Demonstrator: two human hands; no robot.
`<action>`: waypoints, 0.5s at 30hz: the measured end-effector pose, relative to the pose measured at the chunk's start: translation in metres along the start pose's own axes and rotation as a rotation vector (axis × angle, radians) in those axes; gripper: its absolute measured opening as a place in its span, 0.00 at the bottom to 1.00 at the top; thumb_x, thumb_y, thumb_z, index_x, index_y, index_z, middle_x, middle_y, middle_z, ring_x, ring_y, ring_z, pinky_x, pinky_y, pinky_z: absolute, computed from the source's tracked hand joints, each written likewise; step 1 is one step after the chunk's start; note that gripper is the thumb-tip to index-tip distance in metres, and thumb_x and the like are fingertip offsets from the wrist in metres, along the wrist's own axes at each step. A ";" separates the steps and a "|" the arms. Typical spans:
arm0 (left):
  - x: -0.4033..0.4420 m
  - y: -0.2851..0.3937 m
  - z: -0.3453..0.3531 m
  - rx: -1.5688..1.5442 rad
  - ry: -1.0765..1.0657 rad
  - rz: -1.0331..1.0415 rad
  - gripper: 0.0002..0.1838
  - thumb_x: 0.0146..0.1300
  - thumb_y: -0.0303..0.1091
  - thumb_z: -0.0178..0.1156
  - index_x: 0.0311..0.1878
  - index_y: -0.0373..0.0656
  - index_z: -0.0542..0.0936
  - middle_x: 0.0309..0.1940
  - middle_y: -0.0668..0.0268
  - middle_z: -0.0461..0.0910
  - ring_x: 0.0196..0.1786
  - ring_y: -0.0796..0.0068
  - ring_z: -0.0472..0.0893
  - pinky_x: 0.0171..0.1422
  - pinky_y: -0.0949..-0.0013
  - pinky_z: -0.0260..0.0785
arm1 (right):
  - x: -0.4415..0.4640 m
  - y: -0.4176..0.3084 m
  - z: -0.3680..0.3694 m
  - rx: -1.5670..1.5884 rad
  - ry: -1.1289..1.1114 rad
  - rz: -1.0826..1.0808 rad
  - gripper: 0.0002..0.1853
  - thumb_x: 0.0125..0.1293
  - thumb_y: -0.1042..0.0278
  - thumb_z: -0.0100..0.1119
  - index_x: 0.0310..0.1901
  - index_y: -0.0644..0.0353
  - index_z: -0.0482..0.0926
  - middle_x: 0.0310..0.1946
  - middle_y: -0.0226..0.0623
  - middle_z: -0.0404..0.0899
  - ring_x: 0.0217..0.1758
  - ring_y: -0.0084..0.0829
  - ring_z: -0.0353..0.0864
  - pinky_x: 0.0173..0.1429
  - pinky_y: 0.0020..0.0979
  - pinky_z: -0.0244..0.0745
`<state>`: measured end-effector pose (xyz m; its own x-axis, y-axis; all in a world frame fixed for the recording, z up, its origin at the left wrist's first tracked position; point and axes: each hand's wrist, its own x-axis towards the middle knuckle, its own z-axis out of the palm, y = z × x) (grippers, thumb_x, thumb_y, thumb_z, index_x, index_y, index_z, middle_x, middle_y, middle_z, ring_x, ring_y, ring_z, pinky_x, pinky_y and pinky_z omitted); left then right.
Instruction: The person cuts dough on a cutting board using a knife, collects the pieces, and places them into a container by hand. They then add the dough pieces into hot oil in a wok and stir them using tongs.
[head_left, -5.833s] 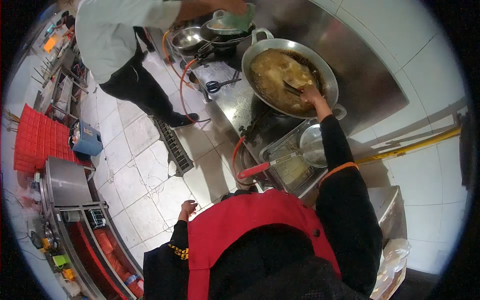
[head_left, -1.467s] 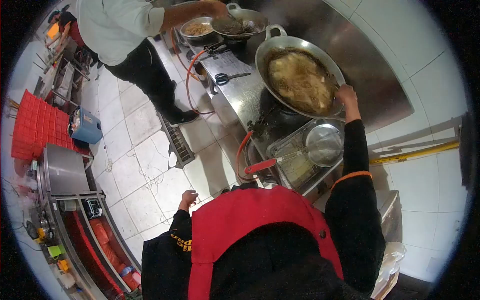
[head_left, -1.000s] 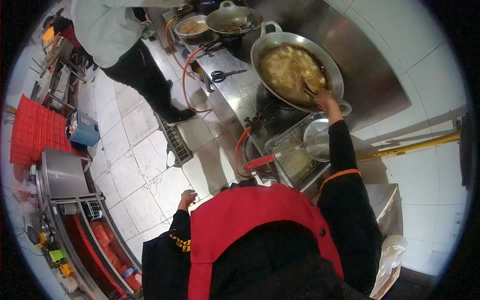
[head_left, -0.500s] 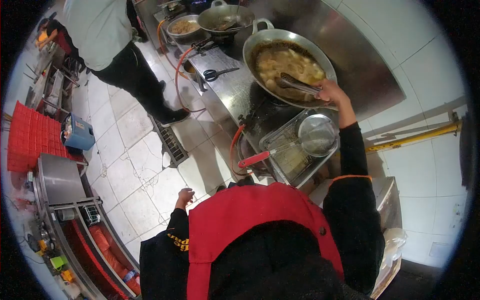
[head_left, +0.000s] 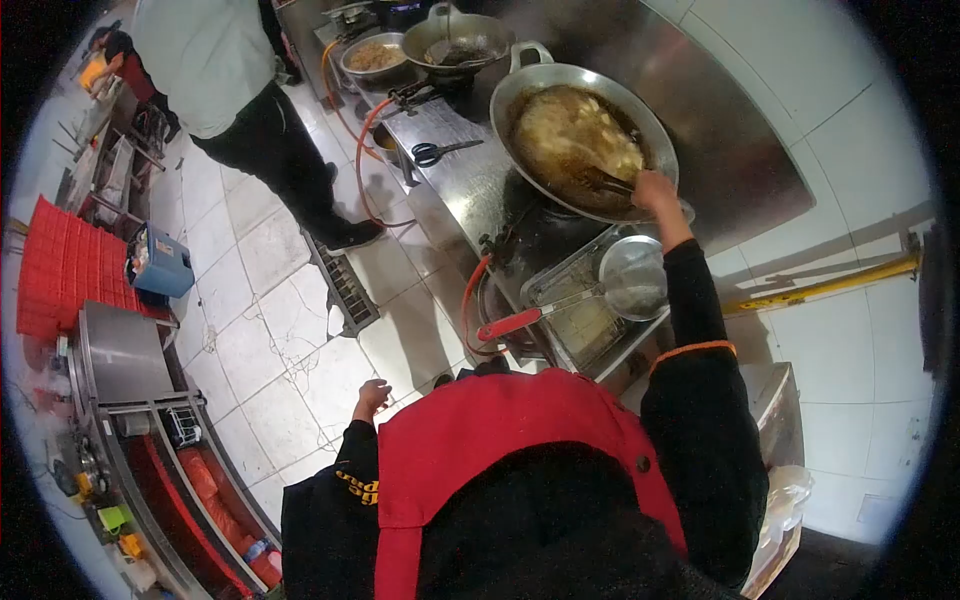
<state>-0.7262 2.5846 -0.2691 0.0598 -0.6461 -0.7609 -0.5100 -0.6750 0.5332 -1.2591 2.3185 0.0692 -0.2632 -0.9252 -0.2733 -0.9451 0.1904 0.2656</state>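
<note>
My right hand [head_left: 656, 192] is closed around the handle of metal tongs [head_left: 622, 186], over the near right rim of a large wok [head_left: 508, 140]. The tongs' head is down in the brown bubbling oil, beside pale frying pieces [head_left: 575, 128]. Below the wok, a strainer [head_left: 633, 278] with a red handle lies across a rectangular wire-lined tray [head_left: 590, 330]. My left hand [head_left: 373, 396] hangs low beside the red apron [head_left: 520, 410], over the floor. It holds nothing, and its fingers are loosely bent and apart.
Black scissors [head_left: 440, 152] lie on the steel counter [head_left: 450, 185]. Farther back are a second wok [head_left: 440, 40] and a bowl of food [head_left: 374, 56]. Orange gas hoses [head_left: 357, 165] run down the counter's side. Another person [head_left: 270, 140] stands at left. Red crates [head_left: 75, 270] sit farther left.
The tongs have swept toward the near right side of the wok and dipped lower into the oil. The frying pieces have shifted and the oil is foaming more. My left hand has barely moved.
</note>
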 end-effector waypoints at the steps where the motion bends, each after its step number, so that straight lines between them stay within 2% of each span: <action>1: -0.001 -0.003 0.002 -0.041 0.010 0.000 0.21 0.49 0.33 0.56 0.47 0.35 0.72 0.27 0.57 0.77 0.24 0.68 0.78 0.23 0.67 0.73 | 0.005 0.005 0.002 0.000 0.003 -0.005 0.17 0.48 0.66 0.54 0.42 0.61 0.74 0.46 0.43 0.72 0.49 0.42 0.71 0.50 0.37 0.68; 3: -0.003 -0.004 0.001 -0.084 0.024 0.000 0.21 0.49 0.34 0.56 0.48 0.37 0.72 0.26 0.58 0.77 0.22 0.68 0.78 0.21 0.68 0.72 | 0.004 0.009 -0.004 -0.052 0.021 0.035 0.18 0.50 0.65 0.54 0.44 0.62 0.73 0.48 0.43 0.70 0.49 0.43 0.71 0.50 0.37 0.68; 6: -0.011 -0.002 -0.004 0.103 -0.025 -0.075 0.22 0.51 0.38 0.55 0.51 0.44 0.70 0.24 0.62 0.77 0.19 0.70 0.78 0.17 0.69 0.68 | 0.043 0.035 0.019 0.049 0.083 0.149 0.21 0.51 0.63 0.54 0.46 0.62 0.71 0.50 0.43 0.68 0.51 0.43 0.70 0.51 0.37 0.68; 9: -0.020 -0.003 -0.006 0.132 -0.005 -0.083 0.23 0.51 0.38 0.54 0.52 0.44 0.69 0.24 0.62 0.77 0.21 0.70 0.79 0.17 0.69 0.69 | 0.016 0.035 -0.011 0.143 0.092 0.248 0.23 0.52 0.60 0.53 0.49 0.63 0.69 0.50 0.43 0.68 0.52 0.42 0.69 0.51 0.37 0.68; 12: -0.022 -0.004 -0.005 0.156 -0.002 -0.105 0.23 0.51 0.39 0.54 0.52 0.44 0.70 0.23 0.62 0.77 0.22 0.70 0.79 0.18 0.69 0.69 | 0.027 0.047 -0.005 0.283 0.149 0.346 0.24 0.51 0.58 0.53 0.48 0.63 0.69 0.49 0.43 0.69 0.52 0.42 0.70 0.50 0.37 0.69; 15: -0.023 -0.005 -0.004 0.171 -0.005 -0.080 0.23 0.51 0.40 0.55 0.51 0.44 0.70 0.24 0.62 0.77 0.22 0.70 0.79 0.19 0.68 0.69 | 0.053 0.058 0.022 0.266 0.199 0.423 0.21 0.53 0.59 0.52 0.46 0.64 0.71 0.48 0.43 0.70 0.49 0.42 0.72 0.49 0.36 0.70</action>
<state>-0.7211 2.6013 -0.2529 0.1018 -0.5906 -0.8006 -0.6425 -0.6534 0.4003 -1.3325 2.2873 0.0496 -0.6145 -0.7889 -0.0062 -0.7875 0.6129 0.0645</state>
